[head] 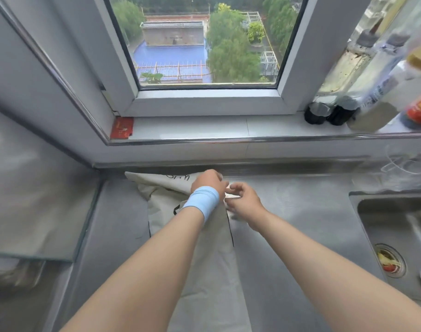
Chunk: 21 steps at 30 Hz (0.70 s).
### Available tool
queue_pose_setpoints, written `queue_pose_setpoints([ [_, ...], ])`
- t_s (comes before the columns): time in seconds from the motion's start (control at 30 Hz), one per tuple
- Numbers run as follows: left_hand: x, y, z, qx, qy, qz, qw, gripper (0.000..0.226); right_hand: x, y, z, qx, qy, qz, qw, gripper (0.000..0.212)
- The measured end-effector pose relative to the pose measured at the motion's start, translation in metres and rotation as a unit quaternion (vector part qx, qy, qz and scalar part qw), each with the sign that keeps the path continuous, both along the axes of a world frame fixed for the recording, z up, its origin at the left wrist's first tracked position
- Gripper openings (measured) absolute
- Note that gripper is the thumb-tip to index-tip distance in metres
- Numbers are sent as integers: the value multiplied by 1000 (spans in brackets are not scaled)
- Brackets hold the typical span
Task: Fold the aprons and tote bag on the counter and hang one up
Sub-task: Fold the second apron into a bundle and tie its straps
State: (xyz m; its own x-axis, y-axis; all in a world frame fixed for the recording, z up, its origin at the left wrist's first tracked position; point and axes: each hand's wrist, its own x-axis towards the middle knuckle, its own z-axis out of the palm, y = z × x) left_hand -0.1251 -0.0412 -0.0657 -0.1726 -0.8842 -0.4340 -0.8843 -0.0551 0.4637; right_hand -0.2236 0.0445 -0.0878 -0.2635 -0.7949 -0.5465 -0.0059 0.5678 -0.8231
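A pale beige cloth [211, 271] with black trim and black lettering lies along the steel counter [288, 212], running from the back wall toward me; I cannot tell whether it is an apron or the tote bag. My left hand [208, 182], with a light blue wristband, grips the cloth's far end near the back wall. Just right of it, my right hand [243, 200] pinches a white strip or edge of the same cloth with curled fingers. Both forearms cover much of the fabric.
A steel sink [396, 226] with a drain strainer holding food scraps sits at the right. Bottles and dark-capped jars [329, 113] stand on the windowsill at the right. A glass stove cover [36, 200] lies at the left. A red packet [122, 128] rests on the sill's left end.
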Motion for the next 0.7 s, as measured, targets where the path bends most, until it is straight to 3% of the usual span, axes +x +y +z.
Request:
queue_pose_setpoints([
  [0.07,4,-3,0,22,2,18,1000,4,2,-1,-8,29,19,33,999,45],
  [0.13,9,-6,0,21,30,38,999,14,7,-2,-16,51,27,82,995,49],
  [0.27,26,-20,11,-14,125,135,983,16,12,-4,-24,40,106,68,991,12],
  [0.4,50,-29,12,-39,178,185,966,7,9,-7,-18,12,116,50,992,2],
  [0.47,54,-23,8,-52,181,194,963,8,6,-10,-15,12,132,69,989,7],
  [0.6,66,9,-2,-225,103,125,961,20,5,-16,-7,0,177,44,983,34],
  [0.67,77,35,-11,-256,49,57,964,21,11,-10,-5,-18,291,51,955,53],
  [0.7,85,49,-17,-247,15,18,969,23,16,-1,-7,-41,380,73,921,61],
])
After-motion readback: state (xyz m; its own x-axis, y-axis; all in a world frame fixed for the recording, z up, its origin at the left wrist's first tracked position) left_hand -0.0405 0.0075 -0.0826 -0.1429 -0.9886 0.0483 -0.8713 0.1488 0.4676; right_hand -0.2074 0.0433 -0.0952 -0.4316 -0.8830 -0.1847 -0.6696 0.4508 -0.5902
